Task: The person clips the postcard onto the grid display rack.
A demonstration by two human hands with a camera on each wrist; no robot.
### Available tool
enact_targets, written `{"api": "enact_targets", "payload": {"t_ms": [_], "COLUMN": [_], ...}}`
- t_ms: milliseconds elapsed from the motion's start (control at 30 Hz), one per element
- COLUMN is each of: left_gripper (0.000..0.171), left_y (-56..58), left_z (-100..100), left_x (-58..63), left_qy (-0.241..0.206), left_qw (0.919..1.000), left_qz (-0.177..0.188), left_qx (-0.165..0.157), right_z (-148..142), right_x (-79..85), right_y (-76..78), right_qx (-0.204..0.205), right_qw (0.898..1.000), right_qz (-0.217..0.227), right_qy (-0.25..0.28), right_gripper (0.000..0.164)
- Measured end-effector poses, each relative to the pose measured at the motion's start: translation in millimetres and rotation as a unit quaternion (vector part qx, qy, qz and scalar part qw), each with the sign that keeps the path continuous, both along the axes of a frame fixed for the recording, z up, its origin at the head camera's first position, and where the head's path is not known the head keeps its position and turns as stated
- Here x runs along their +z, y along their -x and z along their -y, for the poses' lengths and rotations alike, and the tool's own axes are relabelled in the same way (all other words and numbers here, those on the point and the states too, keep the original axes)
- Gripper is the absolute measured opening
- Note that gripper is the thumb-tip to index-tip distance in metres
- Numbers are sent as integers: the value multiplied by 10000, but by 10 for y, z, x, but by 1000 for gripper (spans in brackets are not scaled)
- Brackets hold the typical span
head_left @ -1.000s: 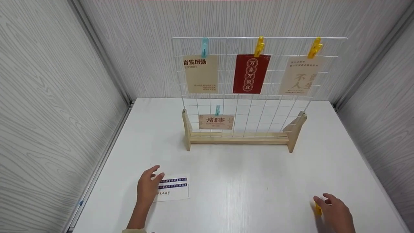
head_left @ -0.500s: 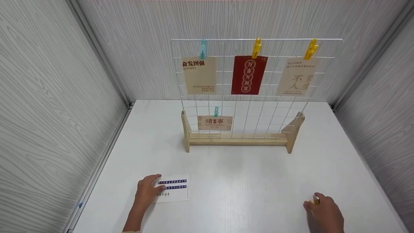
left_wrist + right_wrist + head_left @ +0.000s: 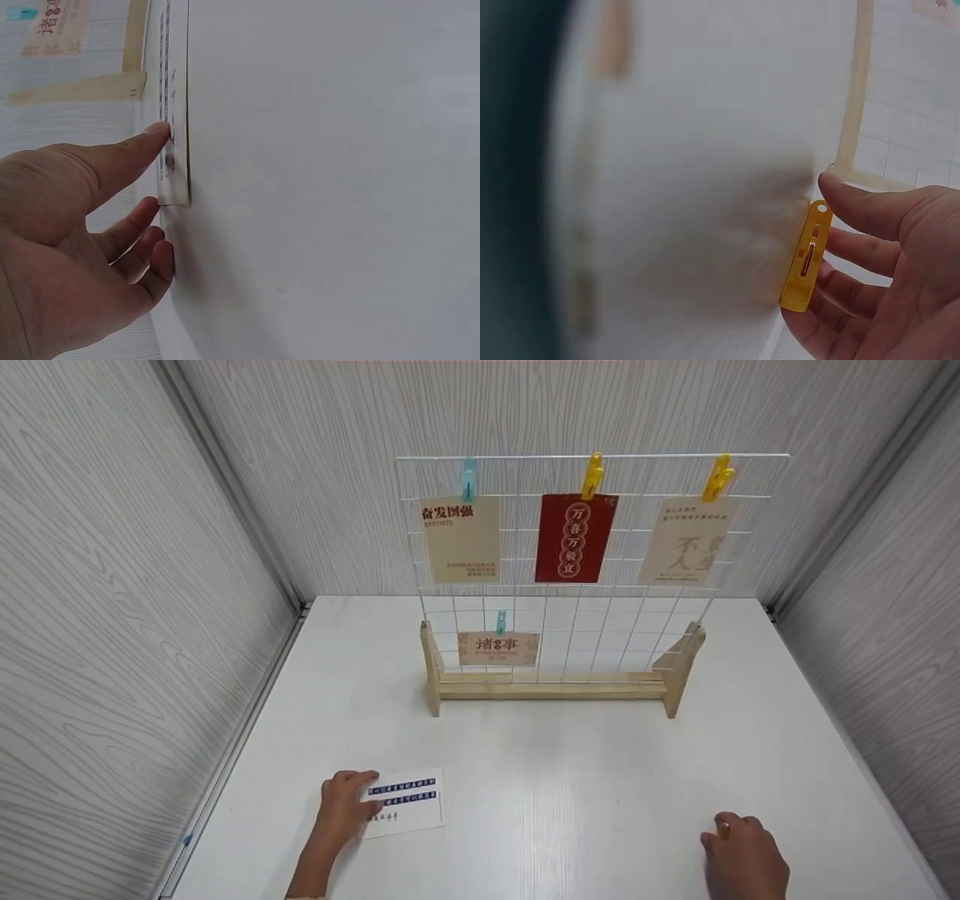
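Note:
A white card [image 3: 412, 814] with two dark blue bands of writing lies on the white table. My left hand [image 3: 343, 810] is at its left end; in the left wrist view the thumb [image 3: 156, 132] rests on the card's face, and the index fingertip touches its near end. On the right, my right hand [image 3: 750, 855] holds a yellow clothespin [image 3: 807, 256] between thumb and fingers, low over the tabletop. From the head view only a small bit of that clothespin shows, as the fingers cover the rest.
A white wire grid [image 3: 592, 607] stands in a wooden base [image 3: 551, 690] at the back. Clothespins hang a cream card [image 3: 465, 540], a red card [image 3: 576, 540], a beige card [image 3: 686, 540] and a small pink card [image 3: 498, 649] on it. Wood-grain walls enclose the table.
My left hand has come down onto the white card, which has turned slightly. The right hand has taken up the yellow clothespin and moved a little left with it.

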State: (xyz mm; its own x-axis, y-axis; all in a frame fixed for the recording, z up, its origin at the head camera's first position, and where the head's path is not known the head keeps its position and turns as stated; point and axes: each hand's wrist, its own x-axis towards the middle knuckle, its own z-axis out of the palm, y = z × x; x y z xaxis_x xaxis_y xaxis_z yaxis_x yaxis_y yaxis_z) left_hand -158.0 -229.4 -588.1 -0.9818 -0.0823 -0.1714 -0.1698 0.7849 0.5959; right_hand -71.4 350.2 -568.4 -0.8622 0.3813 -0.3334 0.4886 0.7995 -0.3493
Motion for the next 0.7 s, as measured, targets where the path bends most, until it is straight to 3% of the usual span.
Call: {"api": "enact_targets", "payload": {"t_ms": [167, 467, 533, 700], "left_gripper": [44, 32, 31, 31], "left_y": [-6, -3, 0, 10], "left_z": [12, 51, 60, 84], "left_x": [4, 33, 43, 60], "left_qy": [-343, -1163, -1473, -2415], "left_qw": [9993, 9928, 9885, 9686], "left_qz": [64, 119, 163, 258], "left_qx": [110, 245, 304, 530], "right_z": [10, -27, -25, 6], "right_x": [-26, -36, -33, -38], "right_y": [-21, -16, -20, -44], "right_qx": [51, 111, 92, -141], "right_qw": [9998, 9999, 9998, 9991], "right_qz": [-158, -80, -153, -397], "right_qy": [-124, 27, 49, 59], "right_gripper": [39, 42, 41, 41]}}
